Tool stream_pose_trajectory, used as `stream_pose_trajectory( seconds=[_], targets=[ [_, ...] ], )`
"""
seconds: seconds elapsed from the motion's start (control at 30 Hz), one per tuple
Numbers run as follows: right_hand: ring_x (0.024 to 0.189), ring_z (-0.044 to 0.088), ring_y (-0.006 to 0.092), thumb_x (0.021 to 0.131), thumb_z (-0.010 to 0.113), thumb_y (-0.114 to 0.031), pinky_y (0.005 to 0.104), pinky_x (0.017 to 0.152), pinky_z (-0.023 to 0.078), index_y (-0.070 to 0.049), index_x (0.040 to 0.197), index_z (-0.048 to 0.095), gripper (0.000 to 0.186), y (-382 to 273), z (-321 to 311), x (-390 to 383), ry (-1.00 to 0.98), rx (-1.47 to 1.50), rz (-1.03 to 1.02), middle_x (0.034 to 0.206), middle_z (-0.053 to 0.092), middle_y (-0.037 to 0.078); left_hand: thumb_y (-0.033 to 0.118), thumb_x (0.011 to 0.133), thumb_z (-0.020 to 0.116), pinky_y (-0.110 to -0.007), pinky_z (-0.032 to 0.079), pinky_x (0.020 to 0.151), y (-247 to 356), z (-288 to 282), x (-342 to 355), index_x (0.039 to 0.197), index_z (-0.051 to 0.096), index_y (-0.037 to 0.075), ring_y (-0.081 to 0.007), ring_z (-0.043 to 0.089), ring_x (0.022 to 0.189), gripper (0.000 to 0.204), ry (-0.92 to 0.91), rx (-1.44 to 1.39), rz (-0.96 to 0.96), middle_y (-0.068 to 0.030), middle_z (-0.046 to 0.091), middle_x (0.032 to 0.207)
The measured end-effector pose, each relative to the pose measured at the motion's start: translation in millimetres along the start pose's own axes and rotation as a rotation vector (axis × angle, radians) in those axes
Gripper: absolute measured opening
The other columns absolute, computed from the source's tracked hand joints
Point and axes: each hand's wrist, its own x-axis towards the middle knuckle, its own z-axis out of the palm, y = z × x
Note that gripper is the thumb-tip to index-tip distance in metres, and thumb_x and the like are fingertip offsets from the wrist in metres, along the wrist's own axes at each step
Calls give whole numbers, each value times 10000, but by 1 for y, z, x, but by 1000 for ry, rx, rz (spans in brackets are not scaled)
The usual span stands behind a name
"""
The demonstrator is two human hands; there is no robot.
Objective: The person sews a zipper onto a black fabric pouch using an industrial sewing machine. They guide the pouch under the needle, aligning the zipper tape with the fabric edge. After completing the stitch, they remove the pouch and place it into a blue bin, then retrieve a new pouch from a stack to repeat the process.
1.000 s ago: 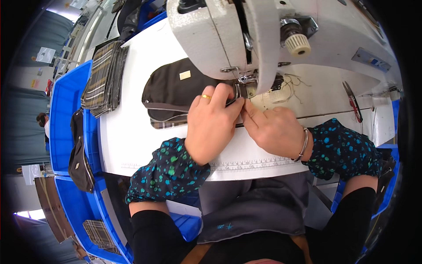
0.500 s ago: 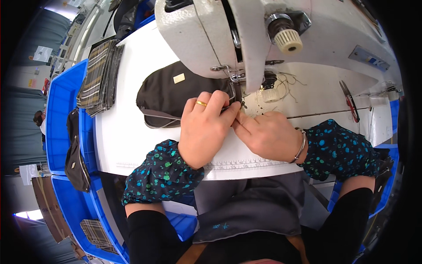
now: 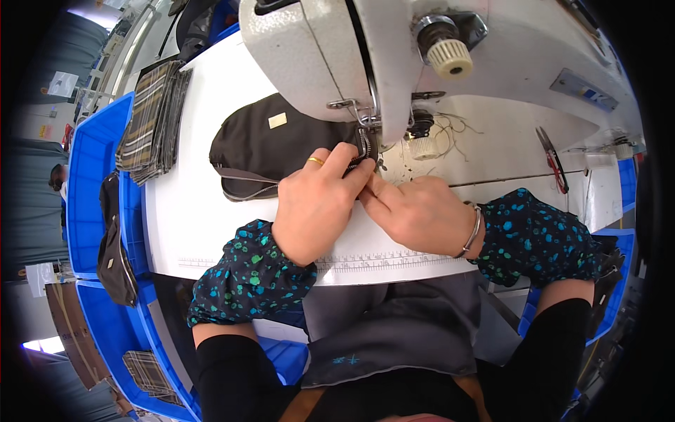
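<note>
In the middle of the frame, a dark brown fabric piece [image 3: 271, 141] lies flat on the white surface [image 3: 211, 235], its right end just beneath the needle area of the sewing machine [image 3: 320, 60] that fills the upper centre and upper right. A small pale label [image 3: 278, 121] shows on the fabric; a zipper [image 3: 363, 145] curves at its right end.

The left hand [image 3: 316, 200], wearing a gold-coloured ring [image 3: 316, 161], has its index finger and thumb drawn close together, holding the fabric piece by the zipper. The right hand [image 3: 422, 214] keeps its fingers [image 3: 380, 195] narrow, their tips touching the left thumb; whether they grip cloth I cannot tell.

Loose threads [image 3: 453, 133] lie right of centre, and red-handled snips [image 3: 553, 162] rest toward the right edge. A printed ruler scale [image 3: 373, 264] runs along the surface's front edge. In the upper left, a stack of plaid cloth [image 3: 149, 123] leans beside a blue bin [image 3: 95, 204], with another dark piece [image 3: 116, 264] draped over the bin's side.
</note>
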Motion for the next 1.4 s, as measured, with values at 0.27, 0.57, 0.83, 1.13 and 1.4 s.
stream_pose_trajectory(
  seconds=[0.27,0.57,0.83,1.13,1.4],
  targets=[
    [538,655,188,853,675,-133,319,447,504,20,1026,695,231,4,4,3,19,-49,29,1063,727,245,123,784,739,-366,591,599,-4,3,8,1192,758,124,-258,670,942,408,-26,11,-7,-34,609,1018],
    [545,632,193,859,668,-122,316,489,508,-19,1056,675,222,13,4,8,-46,-42,104,1206,723,209,139,775,765,-410,596,647,-8,-3,23,1146,748,81,-318,691,908,376,-135,-27,-8,-84,643,995],
    [568,638,156,850,668,-122,315,514,528,-32,1017,670,190,14,2,7,-41,-24,82,1184,739,157,117,850,698,-440,576,662,-17,-7,29,1058,783,66,-325,698,775,231,-101,-168,-25,-103,669,863],
    [583,651,149,826,673,-124,315,517,528,-27,960,651,166,14,3,10,-14,-2,45,1022,710,114,134,831,720,-398,566,632,-25,-6,23,1100,787,124,-272,700,777,278,-121,-35,58,-62,628,861],
    [609,670,146,822,679,-121,304,537,541,-4,1017,677,227,16,3,10,-90,-4,26,1072,747,138,183,783,750,-338,561,588,-21,-12,18,1175,747,124,-209,695,807,397,-136,80,136,-30,603,941]
  ],
)
